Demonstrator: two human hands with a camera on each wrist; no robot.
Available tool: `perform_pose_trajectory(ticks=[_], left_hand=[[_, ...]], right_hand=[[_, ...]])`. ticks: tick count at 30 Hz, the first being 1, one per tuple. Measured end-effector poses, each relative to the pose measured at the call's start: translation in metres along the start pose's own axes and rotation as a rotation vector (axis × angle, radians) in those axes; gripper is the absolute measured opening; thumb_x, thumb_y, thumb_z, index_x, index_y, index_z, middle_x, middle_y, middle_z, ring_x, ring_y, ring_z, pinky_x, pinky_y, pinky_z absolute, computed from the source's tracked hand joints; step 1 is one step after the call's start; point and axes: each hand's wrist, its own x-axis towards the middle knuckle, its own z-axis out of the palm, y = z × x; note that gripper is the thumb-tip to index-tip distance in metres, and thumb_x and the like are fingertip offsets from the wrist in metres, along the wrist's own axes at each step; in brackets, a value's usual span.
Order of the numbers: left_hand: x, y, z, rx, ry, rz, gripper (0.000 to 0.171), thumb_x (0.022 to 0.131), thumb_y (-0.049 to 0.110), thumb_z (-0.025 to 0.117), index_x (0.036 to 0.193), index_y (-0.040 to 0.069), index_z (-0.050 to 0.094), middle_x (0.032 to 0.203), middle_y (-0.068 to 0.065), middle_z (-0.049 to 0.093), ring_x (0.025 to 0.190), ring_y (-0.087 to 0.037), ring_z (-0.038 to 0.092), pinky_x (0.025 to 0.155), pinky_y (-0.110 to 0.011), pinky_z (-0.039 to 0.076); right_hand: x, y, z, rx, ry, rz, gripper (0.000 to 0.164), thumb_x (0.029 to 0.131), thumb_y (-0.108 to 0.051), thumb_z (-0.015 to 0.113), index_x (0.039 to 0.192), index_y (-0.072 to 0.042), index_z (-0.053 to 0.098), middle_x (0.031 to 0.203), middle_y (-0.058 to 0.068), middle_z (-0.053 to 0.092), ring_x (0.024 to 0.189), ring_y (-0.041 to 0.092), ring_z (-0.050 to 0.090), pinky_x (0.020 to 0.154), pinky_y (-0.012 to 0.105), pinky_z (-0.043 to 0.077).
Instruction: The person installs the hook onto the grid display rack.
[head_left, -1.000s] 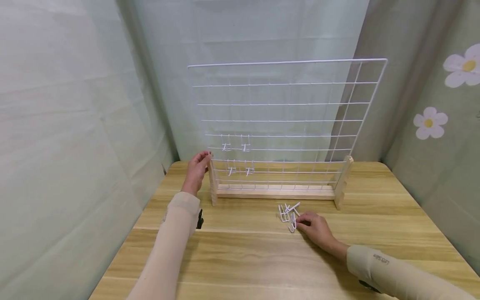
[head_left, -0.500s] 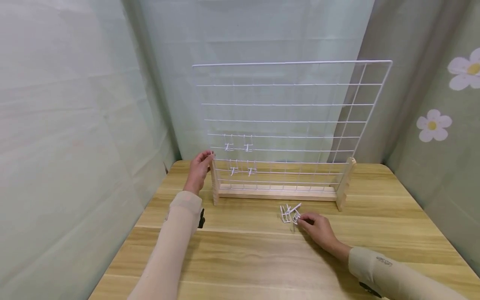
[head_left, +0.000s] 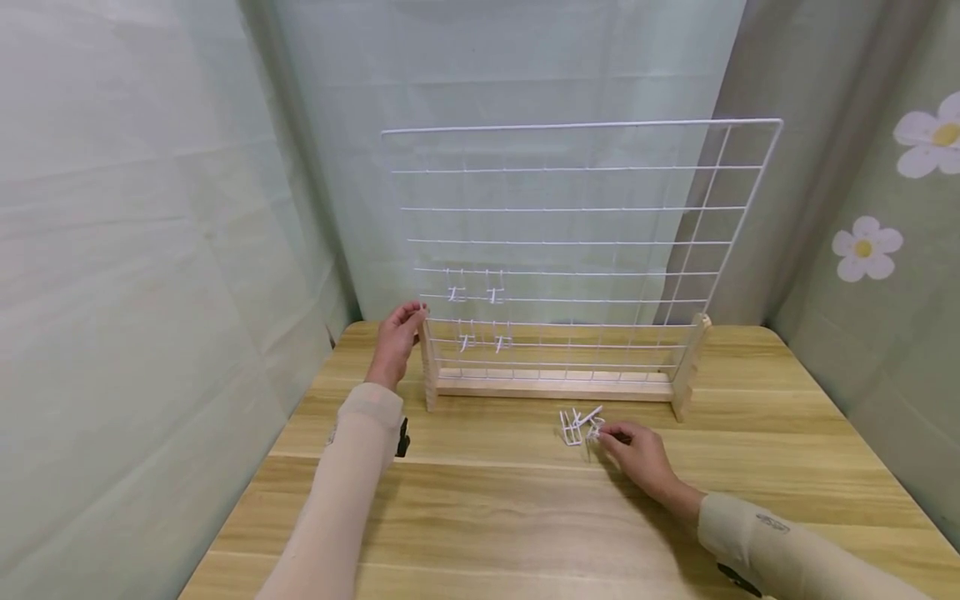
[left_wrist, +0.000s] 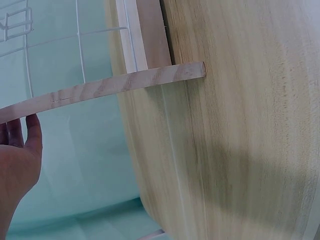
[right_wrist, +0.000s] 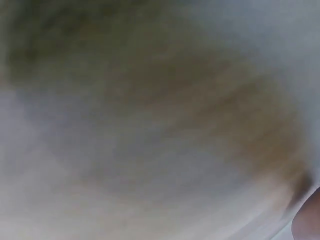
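Place: booth-like, screened with fabric; whether home or workplace cannot be told. Cloth (head_left: 150,292), pale green, hanging at left, back and right, close about one wood-grain table (head_left: 465,517). White flowers (head_left: 867,249), yellow-centred, on right-hand side.

A slanting wooden post (left_wrist: 115,86) crosses the view. Below its left end is a left hand (left_wrist: 19,162), partly cut off, its fingertips touching the post's lower edge. Above the post is white wire grid (left_wrist: 79,42), with part of a wire hook (left_wrist: 19,29). A wooden bar (left_wrist: 156,35) joins the post near its right end. Wood-grain tabletop (left_wrist: 255,120) spreads right of the post; pale green cloth (left_wrist: 82,160) shows beneath it.
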Motion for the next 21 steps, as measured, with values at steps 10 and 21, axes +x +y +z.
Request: perform_pose_trajectory(ticks=[10, 21], left_hand=[[0.001, 0.0, -0.002, -0.002, -0.007, -0.018, 0.038, 0.104, 0.023, 0.054, 0.132, -0.002, 0.051, 0.141, -0.013, 0.051, 0.127, -0.028, 0.046, 0.109, -0.045, 0.037], [0.002, -0.001, 0.0, -0.007, -0.004, -0.031, 0.036, 0.104, 0.022, 0.054, 0.132, 0.0, 0.052, 0.139, -0.01, 0.052, 0.124, -0.024, 0.047, 0.109, -0.044, 0.038]], right_hand=[[0.014, -0.015, -0.012, 0.017, 0.097, -0.017, 0.007, 0.088, -0.007, 0.075, 0.094, -0.003, 0.076, 0.088, 0.007, 0.073, 0.077, 0.008, 0.062, 0.067, 0.02, 0.05], [0.033, -0.034, -0.032, 0.026, 0.208, -0.024, 0.009, 0.09, -0.006, 0.072, 0.093, 0.002, 0.074, 0.09, 0.014, 0.072, 0.073, 0.004, 0.058, 0.062, 0.014, 0.045]])
